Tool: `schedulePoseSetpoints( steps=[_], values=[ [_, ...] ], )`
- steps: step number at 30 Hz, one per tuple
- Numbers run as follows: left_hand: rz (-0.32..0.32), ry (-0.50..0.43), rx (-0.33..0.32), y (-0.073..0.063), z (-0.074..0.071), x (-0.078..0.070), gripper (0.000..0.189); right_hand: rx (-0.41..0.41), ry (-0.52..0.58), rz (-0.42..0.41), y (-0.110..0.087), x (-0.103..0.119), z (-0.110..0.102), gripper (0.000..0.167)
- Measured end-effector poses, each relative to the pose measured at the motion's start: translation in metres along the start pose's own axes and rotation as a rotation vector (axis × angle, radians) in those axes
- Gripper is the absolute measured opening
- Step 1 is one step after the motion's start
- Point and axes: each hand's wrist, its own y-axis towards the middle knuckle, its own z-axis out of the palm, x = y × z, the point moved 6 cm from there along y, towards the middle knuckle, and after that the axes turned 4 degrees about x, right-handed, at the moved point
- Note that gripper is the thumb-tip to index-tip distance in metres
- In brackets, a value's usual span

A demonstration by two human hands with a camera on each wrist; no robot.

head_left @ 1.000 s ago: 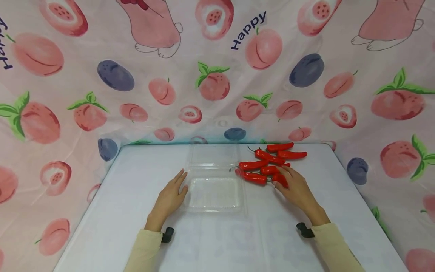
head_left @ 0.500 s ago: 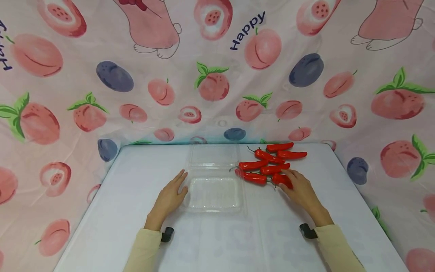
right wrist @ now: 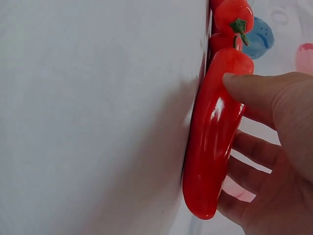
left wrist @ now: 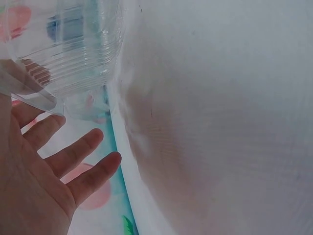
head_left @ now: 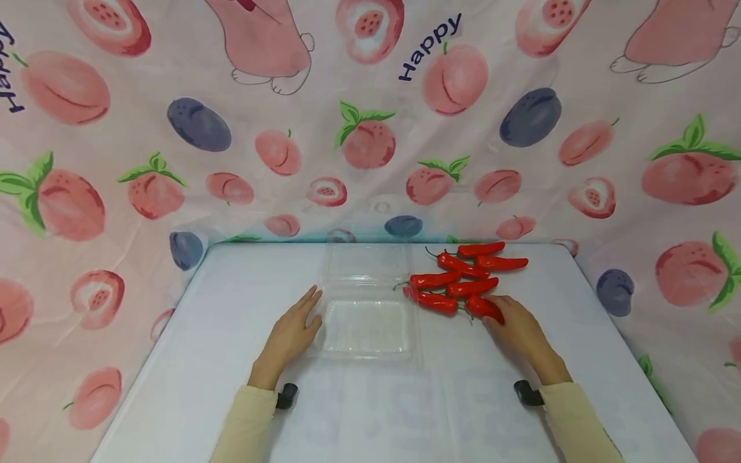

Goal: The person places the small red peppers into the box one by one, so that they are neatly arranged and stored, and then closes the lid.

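Observation:
A clear plastic clamshell box (head_left: 366, 328) lies with its lid spread back on the white table. My left hand (head_left: 289, 334) is at the box's left side, fingers extended and apart; in the left wrist view the plastic rim (left wrist: 34, 98) meets the hand, and part of the hand shows through it. To the right, my right hand (head_left: 518, 328) has its thumb and fingers on opposite sides of the nearest red chili pepper (right wrist: 215, 132), pinching it. That pepper lies on the table, its stem pointing left. Several more red chili peppers (head_left: 471, 287) lie in a loose group behind it.
The white table (head_left: 370, 411) ends at the back against a fruit-print cloth (head_left: 370, 141), which also hangs along both sides. One chili pepper (head_left: 431, 301) lies against the box's right edge. Each wrist carries a black camera (head_left: 528, 393).
My right hand has slid slightly right along the nearest pepper, its fingers coming off the pepper behind. The left hand and the box stay put. The head view has shifted a little.

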Motion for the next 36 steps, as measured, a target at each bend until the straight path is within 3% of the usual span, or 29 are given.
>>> schedulePoseSetpoints(
  steps=[11,18,20,25,30,36],
  values=[
    [0.008,0.005,-0.018,0.003,0.001,-0.004,0.055,0.005,0.02,-0.002,0.001,-0.005,-0.001,0.059],
    [-0.017,-0.011,0.037,0.0,0.016,-0.009,0.055,0.028,0.034,0.033,-0.012,-0.015,0.002,0.062],
    [-0.01,0.004,0.026,0.0,0.019,-0.01,0.055,0.025,0.045,0.039,-0.014,-0.016,0.001,0.062],
    [-0.005,0.027,-0.034,0.005,0.016,-0.011,0.054,0.033,0.074,0.037,-0.01,-0.016,-0.001,0.064],
    [0.011,0.019,-0.006,0.008,0.016,-0.01,0.055,0.041,0.072,0.044,-0.007,-0.018,-0.003,0.061],
    [0.025,0.029,-0.045,0.006,0.0,-0.001,0.054,0.041,0.09,0.008,0.003,-0.003,-0.001,0.06]
  ],
)
